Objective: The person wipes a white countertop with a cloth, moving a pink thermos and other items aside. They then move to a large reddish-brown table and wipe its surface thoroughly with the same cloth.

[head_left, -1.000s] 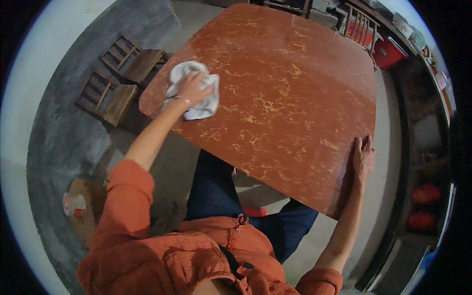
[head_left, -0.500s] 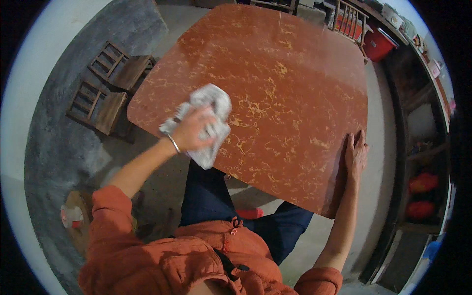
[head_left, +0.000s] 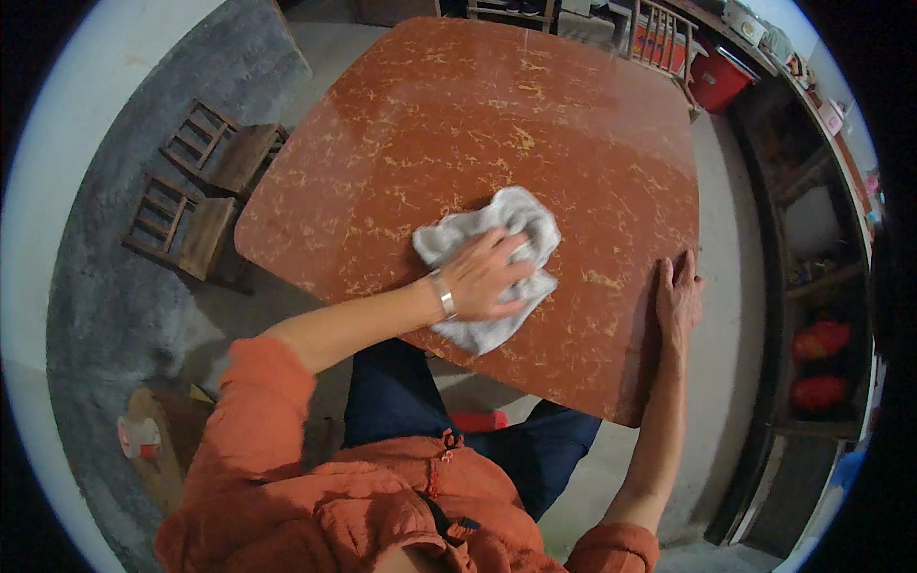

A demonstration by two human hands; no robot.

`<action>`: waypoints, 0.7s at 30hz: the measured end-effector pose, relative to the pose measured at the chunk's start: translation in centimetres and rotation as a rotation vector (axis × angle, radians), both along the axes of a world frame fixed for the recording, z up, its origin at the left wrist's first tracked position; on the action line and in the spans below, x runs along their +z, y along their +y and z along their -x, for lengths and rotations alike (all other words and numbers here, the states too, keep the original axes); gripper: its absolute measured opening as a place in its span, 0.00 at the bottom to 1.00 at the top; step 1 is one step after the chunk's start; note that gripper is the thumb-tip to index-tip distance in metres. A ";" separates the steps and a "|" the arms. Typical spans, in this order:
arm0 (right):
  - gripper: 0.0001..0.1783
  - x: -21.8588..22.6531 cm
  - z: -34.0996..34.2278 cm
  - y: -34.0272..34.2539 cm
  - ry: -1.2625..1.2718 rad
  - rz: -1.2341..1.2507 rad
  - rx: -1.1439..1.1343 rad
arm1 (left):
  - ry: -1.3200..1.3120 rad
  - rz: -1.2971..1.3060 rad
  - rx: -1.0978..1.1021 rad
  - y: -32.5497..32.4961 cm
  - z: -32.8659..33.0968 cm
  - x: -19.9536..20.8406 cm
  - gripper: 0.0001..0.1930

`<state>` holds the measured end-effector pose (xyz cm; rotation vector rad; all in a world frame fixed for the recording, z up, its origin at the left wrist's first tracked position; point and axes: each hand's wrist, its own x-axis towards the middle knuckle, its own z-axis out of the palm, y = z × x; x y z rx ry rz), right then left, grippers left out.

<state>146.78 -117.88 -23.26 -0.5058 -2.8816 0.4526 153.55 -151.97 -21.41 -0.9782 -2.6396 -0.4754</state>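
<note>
A white cloth (head_left: 527, 222) lies bunched on a reddish-brown table (head_left: 401, 143) with yellow marbled streaks. My left hand (head_left: 489, 277), with a silver bracelet at the wrist, presses down on the cloth and holds it against the tabletop near the front edge. Part of the cloth sticks out beyond the fingertips and below the palm. At the table's right edge rests my right hand (head_left: 679, 294), fingers stretched out and a little apart, with nothing in it.
Two small wooden chairs (head_left: 215, 229) stand left of the table. Along the right runs a dark shelf unit (head_left: 807, 286) holding red bundles. A red bucket (head_left: 718, 81) and a bamboo chair (head_left: 659, 43) are at the far right corner. My legs are under the front edge.
My left hand has slid the cloth to the right across the tabletop. The cloth looks more spread out now. My right hand stays at the table's edge.
</note>
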 end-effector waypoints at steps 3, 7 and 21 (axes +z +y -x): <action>0.36 -0.1 -0.3 0.1 0.009 -0.004 -0.014 | -0.111 0.084 0.087 -6.1 -2.7 0.6 0.23; 0.36 0.5 -0.2 -1.1 -0.004 0.000 -0.006 | -0.068 0.198 0.513 -13.6 0.9 0.1 0.23; 0.34 -0.1 -0.3 0.0 0.082 0.116 0.036 | -0.039 0.078 0.076 -0.5 0.6 0.2 0.23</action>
